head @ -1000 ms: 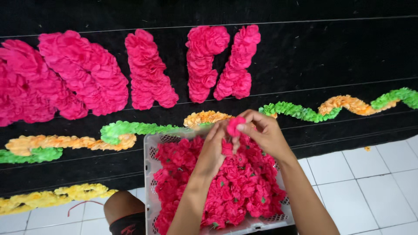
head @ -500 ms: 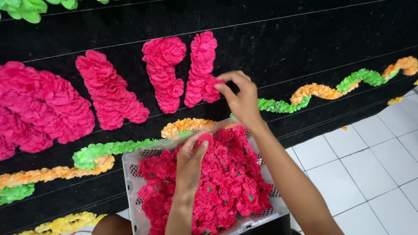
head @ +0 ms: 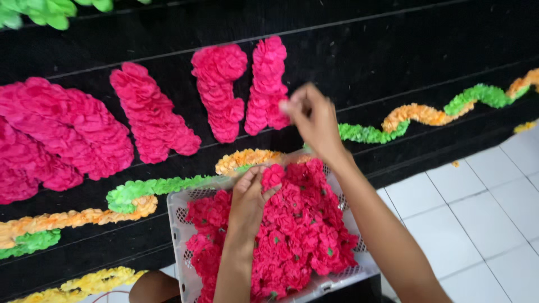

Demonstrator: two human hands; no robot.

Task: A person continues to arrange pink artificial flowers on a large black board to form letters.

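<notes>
Currently, right hand (head: 315, 119) fingers pinch a pink flower (head: 284, 106) against the black board (head: 359, 67); left hand (head: 247, 199) fingers pinch another flower (head: 273, 175) above the basket (head: 177, 209).

A green paper garland (head: 45, 8) hangs at the top left corner. Along the board's lower part runs a wavy garland (head: 426, 115) of green and orange paper tufts, and a yellow garland (head: 84, 283) lies beneath it at the bottom left. White floor tiles (head: 477, 219) with dark grout fill the lower right.
</notes>
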